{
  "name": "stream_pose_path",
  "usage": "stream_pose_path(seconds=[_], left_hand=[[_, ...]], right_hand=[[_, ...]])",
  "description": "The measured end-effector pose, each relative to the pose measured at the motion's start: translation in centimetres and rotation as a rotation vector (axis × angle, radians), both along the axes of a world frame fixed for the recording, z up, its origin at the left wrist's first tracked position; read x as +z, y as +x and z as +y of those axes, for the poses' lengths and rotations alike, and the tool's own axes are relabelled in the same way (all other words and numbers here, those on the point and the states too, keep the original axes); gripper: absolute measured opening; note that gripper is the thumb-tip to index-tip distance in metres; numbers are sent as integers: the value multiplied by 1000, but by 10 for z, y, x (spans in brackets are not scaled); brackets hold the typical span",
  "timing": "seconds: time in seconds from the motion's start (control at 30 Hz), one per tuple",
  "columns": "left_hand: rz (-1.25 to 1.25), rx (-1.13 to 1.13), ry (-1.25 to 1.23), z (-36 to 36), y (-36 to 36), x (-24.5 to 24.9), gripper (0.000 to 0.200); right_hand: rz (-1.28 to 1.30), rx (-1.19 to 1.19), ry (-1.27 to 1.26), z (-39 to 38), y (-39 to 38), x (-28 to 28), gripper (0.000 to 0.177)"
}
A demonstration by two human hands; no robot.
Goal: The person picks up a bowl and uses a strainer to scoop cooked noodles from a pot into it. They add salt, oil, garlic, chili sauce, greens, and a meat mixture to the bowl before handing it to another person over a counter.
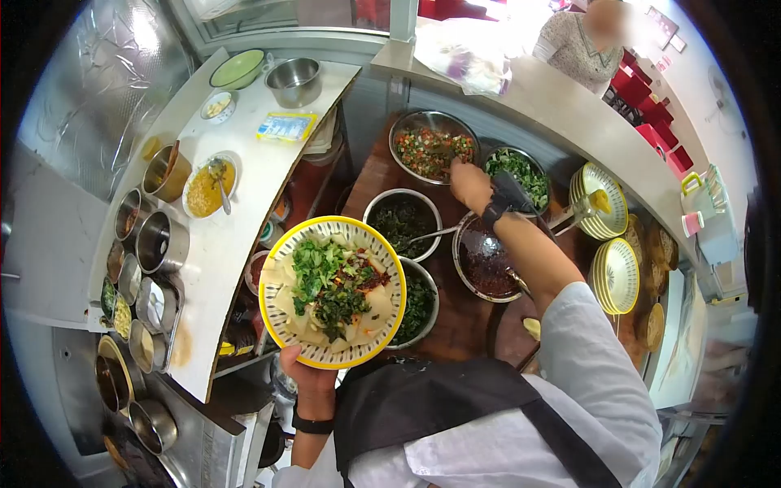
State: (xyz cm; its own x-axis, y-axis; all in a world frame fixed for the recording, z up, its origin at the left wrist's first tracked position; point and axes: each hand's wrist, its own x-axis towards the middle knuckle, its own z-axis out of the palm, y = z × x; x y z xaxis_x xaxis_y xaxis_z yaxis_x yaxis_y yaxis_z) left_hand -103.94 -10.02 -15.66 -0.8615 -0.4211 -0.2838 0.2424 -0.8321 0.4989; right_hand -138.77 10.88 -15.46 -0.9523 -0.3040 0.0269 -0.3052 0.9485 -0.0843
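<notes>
My left hand [306, 376] grips the near rim of a yellow-edged patterned plate [394, 325]. Pale flat pieces [285, 313] lie on the plate, topped with chopped greens [319, 264], dark leafy bits and red chili. Across the counter, my right hand [470, 187] is at the near right rim of a metal bowl of chopped red and green vegetables [431, 150]. Its fingers are closed and point into that bowl; what they hold, if anything, is hidden. Beside it are a bowl of chopped greens [525, 180] and a bowl of dark red sauce [480, 256] under my forearm.
A bowl of dark greens [394, 224] with a spoon stands mid-counter, above another greens bowl [419, 305]. Stacked patterned bowls [616, 276] are at right. On the left counter [215, 313] sit a yellow soup bowl [199, 195] and metal pots. A person [579, 50] is beyond the ledge.
</notes>
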Motion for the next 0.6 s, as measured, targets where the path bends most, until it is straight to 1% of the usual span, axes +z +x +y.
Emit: stream_pose_path(seconds=[0.03, 0.1, 0.13, 0.17, 0.23, 0.27, 0.3, 0.37, 0.4, 0.43, 0.47, 0.5, 0.53, 0.57, 0.6], left_hand=[[9, 2, 30, -1, -1, 1, 72], [18, 5, 62, -1, -3, 1, 74], [21, 7, 65, -1, -4, 2, 74], [23, 9, 67, -1, -4, 3, 74], [20, 5, 68, -1, -4, 3, 74], [19, 3, 67, -2, -5, 3, 74], [20, 1, 66, -2, -5, 4, 74], [-2, -37, 93, -2, -7, 7, 75], [-2, -43, 86, 0, -9, 9, 75], [-42, -37, 25, 2, -10, 10, 75], [-82, -30, -36, 3, -11, 11, 74], [-83, -30, -44, 3, -11, 11, 74], [-81, -31, -55, 3, -11, 8, 74], [-79, -32, -64, 2, -11, 7, 73], [-49, -38, -74, 2, -12, 8, 72]], right_hand=[[0, -2, -1, -2, 2, 1, 21], [-77, 148, 53, -5, 2, 2, 19], [-8, 233, -20, -4, 0, -2, 14], [-9, 232, -19, -2, -5, 1, 14], [-133, 255, -59, 1, -12, 11, 13], [-408, 4, -155, -6, -6, 34, 14], [-407, 2, -157, -4, -13, 25, 14], [-785, -227, -423, 2, -33, 2, 18], [-797, -332, -645, -9, 2, 40, 15], [-798, -333, -655, -6, -5, 22, 15], [-945, -406, -1013, -3, -16, -9, 15], [-1084, -473, -1375, -6, -17, -17, 16], [-1095, -497, -1450, -7, -16, -24, 11], [-1099, -495, -1453, -5, -14, -24, 11], [-1102, -528, -1523, -3, -13, -23, 11]])
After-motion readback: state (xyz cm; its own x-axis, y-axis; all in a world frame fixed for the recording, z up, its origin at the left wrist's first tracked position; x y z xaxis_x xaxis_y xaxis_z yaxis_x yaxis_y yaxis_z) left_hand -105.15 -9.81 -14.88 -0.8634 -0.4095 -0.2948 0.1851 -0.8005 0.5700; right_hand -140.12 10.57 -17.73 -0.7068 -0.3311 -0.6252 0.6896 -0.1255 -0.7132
